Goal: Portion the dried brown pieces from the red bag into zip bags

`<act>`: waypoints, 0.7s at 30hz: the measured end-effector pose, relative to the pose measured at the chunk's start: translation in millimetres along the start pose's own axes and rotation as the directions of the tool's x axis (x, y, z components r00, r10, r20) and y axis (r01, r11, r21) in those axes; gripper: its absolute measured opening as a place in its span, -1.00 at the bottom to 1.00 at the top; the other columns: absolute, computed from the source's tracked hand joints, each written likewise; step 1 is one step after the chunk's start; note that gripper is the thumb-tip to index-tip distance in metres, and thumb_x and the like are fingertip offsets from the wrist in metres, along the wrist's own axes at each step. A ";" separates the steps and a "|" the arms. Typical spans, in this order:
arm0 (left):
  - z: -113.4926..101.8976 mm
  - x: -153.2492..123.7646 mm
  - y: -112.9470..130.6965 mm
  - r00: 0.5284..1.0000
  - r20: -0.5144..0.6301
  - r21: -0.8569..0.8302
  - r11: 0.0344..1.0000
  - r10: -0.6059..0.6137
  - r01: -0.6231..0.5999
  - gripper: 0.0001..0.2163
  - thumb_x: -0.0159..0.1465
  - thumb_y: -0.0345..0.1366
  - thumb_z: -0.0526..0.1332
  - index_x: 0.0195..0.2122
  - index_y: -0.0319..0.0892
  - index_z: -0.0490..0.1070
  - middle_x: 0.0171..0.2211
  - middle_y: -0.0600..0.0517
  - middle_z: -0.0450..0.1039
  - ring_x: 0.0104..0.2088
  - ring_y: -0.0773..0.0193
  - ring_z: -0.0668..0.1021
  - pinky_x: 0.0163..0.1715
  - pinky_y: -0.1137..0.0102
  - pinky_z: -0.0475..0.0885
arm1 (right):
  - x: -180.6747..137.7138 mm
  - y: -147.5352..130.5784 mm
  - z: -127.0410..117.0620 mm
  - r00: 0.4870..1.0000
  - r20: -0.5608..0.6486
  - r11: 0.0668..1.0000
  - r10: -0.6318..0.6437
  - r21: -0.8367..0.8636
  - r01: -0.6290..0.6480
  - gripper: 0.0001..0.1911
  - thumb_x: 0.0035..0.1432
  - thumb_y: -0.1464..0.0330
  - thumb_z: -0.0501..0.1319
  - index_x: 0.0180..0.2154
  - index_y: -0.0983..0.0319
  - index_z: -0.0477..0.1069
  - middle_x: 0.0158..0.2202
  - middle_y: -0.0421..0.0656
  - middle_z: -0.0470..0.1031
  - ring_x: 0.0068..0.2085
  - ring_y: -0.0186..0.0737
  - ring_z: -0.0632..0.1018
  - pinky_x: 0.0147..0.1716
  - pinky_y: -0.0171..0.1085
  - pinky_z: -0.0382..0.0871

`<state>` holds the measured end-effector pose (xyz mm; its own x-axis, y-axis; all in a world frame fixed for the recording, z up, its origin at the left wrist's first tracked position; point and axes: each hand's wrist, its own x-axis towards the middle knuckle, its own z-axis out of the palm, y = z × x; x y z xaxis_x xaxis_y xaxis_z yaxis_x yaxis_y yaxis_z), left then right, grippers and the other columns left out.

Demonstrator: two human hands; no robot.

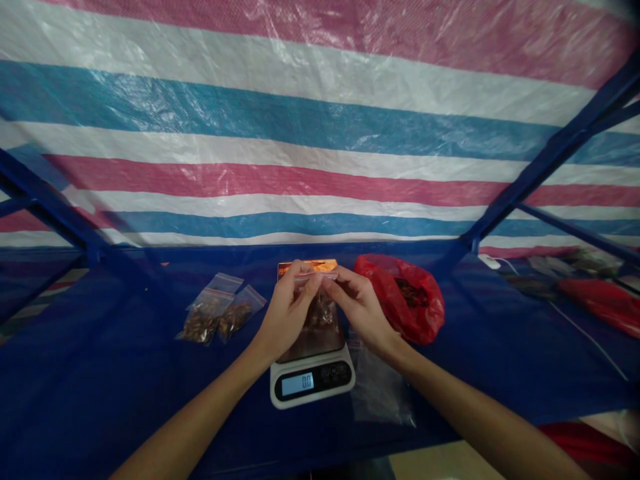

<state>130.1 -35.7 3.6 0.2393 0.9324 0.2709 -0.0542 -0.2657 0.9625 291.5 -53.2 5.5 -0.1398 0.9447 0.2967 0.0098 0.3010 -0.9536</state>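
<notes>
Both hands hold a small clear zip bag (323,308) of brown pieces just above a white kitchen scale (312,379). My left hand (286,313) pinches the bag's top strip from the left. My right hand (361,308) pinches the same strip from the right. The fingertips of both hands meet at the seal. The scale's lit display (298,384) faces me. Its shiny platter is partly hidden behind the bag and my hands.
Two filled clear zip bags (218,315) lie left of the scale on the blue cloth (100,373). A red plastic bag (406,297) with brown contents sits to the right. Empty clear bags (378,387) lie beside the scale. A striped tarp (320,133) hangs behind; blue frame bars (540,175) cross the sides.
</notes>
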 end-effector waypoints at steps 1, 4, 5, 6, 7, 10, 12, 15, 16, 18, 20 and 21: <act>-1.7 -0.4 -1.3 1.000 0.016 -0.026 1.000 -0.001 0.002 -0.73 0.42 -0.03 0.30 -0.22 -0.14 0.46 -0.39 0.10 0.53 -0.40 0.35 0.54 -0.39 0.51 0.43 | -0.3 3.9 1.3 1.000 -0.016 0.999 0.014 0.046 -0.013 -0.71 0.37 0.10 0.32 -0.25 0.19 0.57 -0.24 -0.17 0.60 -0.16 -0.13 0.58 -0.06 -0.21 0.48; -9.5 -3.3 -4.7 1.000 0.011 -0.092 0.995 -0.028 0.029 -0.69 0.40 -0.01 0.32 -0.23 -0.20 0.55 -0.32 0.01 0.61 -0.34 0.28 0.59 -0.34 0.47 0.46 | -5.7 16.9 -0.6 0.998 -0.007 0.989 0.063 0.133 -0.061 -0.73 0.37 0.11 0.33 -0.25 0.18 0.59 -0.24 -0.18 0.58 -0.19 -0.17 0.55 -0.09 -0.24 0.45; -11.8 -4.5 -4.9 0.999 0.004 -0.103 0.993 -0.051 0.051 -0.67 0.40 0.00 0.31 -0.24 -0.21 0.57 -0.31 -0.01 0.63 -0.34 0.27 0.60 -0.33 0.46 0.48 | -8.2 20.9 -2.1 0.997 0.006 0.985 0.080 0.151 -0.080 -0.73 0.38 0.12 0.32 -0.24 0.17 0.59 -0.24 -0.18 0.57 -0.19 -0.17 0.54 -0.09 -0.24 0.44; -13.7 -5.4 -4.6 0.997 0.006 -0.109 0.991 -0.076 0.076 -0.67 0.39 -0.01 0.32 -0.25 -0.21 0.59 -0.31 -0.02 0.64 -0.35 0.26 0.61 -0.33 0.45 0.49 | -10.5 24.4 -3.7 0.995 0.014 0.982 0.095 0.164 -0.096 -0.73 0.40 0.12 0.31 -0.24 0.17 0.59 -0.24 -0.19 0.56 -0.19 -0.18 0.53 -0.09 -0.25 0.44; -15.1 -6.0 -3.7 0.995 0.018 -0.109 0.989 -0.096 0.097 -0.68 0.38 -0.01 0.34 -0.26 -0.22 0.60 -0.32 -0.02 0.65 -0.37 0.26 0.62 -0.33 0.44 0.50 | -12.4 27.5 -5.5 0.994 0.015 0.980 0.106 0.169 -0.107 -0.73 0.41 0.13 0.30 -0.26 0.17 0.58 -0.26 -0.19 0.54 -0.20 -0.19 0.53 -0.10 -0.25 0.43; -17.7 -5.5 -0.1 0.988 0.086 -0.093 0.986 -0.127 0.135 -0.72 0.30 -0.06 0.43 -0.31 -0.21 0.64 -0.37 -0.01 0.66 -0.40 0.26 0.63 -0.34 0.44 0.53 | -14.6 33.1 -11.1 0.994 -0.011 0.983 0.109 0.147 -0.107 -0.67 0.44 0.15 0.28 -0.35 0.18 0.53 -0.32 -0.20 0.48 -0.23 -0.21 0.48 -0.17 -0.28 0.38; -18.6 -4.5 -0.1 0.986 0.094 -0.088 0.985 -0.140 0.148 -0.73 0.29 -0.08 0.44 -0.33 -0.21 0.65 -0.39 -0.01 0.66 -0.40 0.26 0.64 -0.35 0.46 0.53 | -14.1 33.9 -14.6 0.995 -0.022 0.987 0.097 0.135 -0.093 -0.67 0.44 0.17 0.28 -0.36 0.19 0.53 -0.33 -0.21 0.46 -0.26 -0.23 0.45 -0.22 -0.30 0.34; -18.3 -5.5 -5.6 0.986 0.049 -0.127 0.978 -0.160 0.165 -0.74 0.33 -0.09 0.41 -0.33 -0.20 0.66 -0.42 0.00 0.65 -0.45 0.29 0.63 -0.38 0.46 0.51 | -13.5 31.7 -16.5 0.996 -0.012 0.986 0.085 0.147 -0.082 -0.67 0.43 0.18 0.29 -0.37 0.21 0.53 -0.36 -0.22 0.44 -0.31 -0.26 0.41 -0.28 -0.30 0.29; -17.7 -6.6 -8.1 0.987 0.037 -0.142 0.977 -0.157 0.160 -0.75 0.34 -0.10 0.40 -0.34 -0.20 0.65 -0.43 0.00 0.64 -0.46 0.30 0.62 -0.38 0.46 0.51 | -13.8 30.6 -16.0 0.996 -0.007 0.984 0.085 0.157 -0.083 -0.66 0.43 0.19 0.30 -0.39 0.22 0.52 -0.39 -0.22 0.43 -0.33 -0.27 0.41 -0.29 -0.30 0.28; -15.8 -9.4 -12.1 0.991 0.007 -0.160 0.978 -0.134 0.133 -0.75 0.34 -0.13 0.40 -0.38 -0.20 0.64 -0.46 0.01 0.62 -0.46 0.30 0.61 -0.37 0.46 0.50 | -14.7 29.0 -13.8 0.996 -0.023 0.976 0.086 0.203 -0.080 -0.65 0.42 0.20 0.31 -0.41 0.22 0.50 -0.43 -0.23 0.42 -0.36 -0.28 0.40 -0.31 -0.30 0.27; -13.2 -11.9 -13.4 0.994 -0.036 -0.152 0.984 -0.103 0.096 -0.75 0.34 -0.15 0.40 -0.40 -0.19 0.62 -0.46 0.02 0.61 -0.44 0.30 0.60 -0.34 0.46 0.49 | -15.7 28.8 -10.9 0.994 -0.050 0.962 0.093 0.260 -0.077 -0.68 0.40 0.21 0.33 -0.41 0.22 0.51 -0.44 -0.23 0.42 -0.37 -0.28 0.40 -0.31 -0.31 0.27; -11.8 -12.8 -13.0 0.995 -0.056 -0.143 0.987 -0.086 0.077 -0.75 0.34 -0.14 0.40 -0.40 -0.19 0.60 -0.46 0.03 0.60 -0.44 0.31 0.59 -0.34 0.46 0.48 | -15.9 29.3 -9.5 0.994 -0.057 0.956 0.098 0.281 -0.078 -0.69 0.39 0.21 0.34 -0.39 0.21 0.52 -0.43 -0.24 0.42 -0.36 -0.29 0.41 -0.31 -0.31 0.27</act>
<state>116.4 -41.3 -12.2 0.1882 0.9641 0.1871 -0.1736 -0.1549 0.9726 303.4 -58.2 -26.7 -0.0819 0.9755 0.2043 -0.2584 0.1772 -0.9496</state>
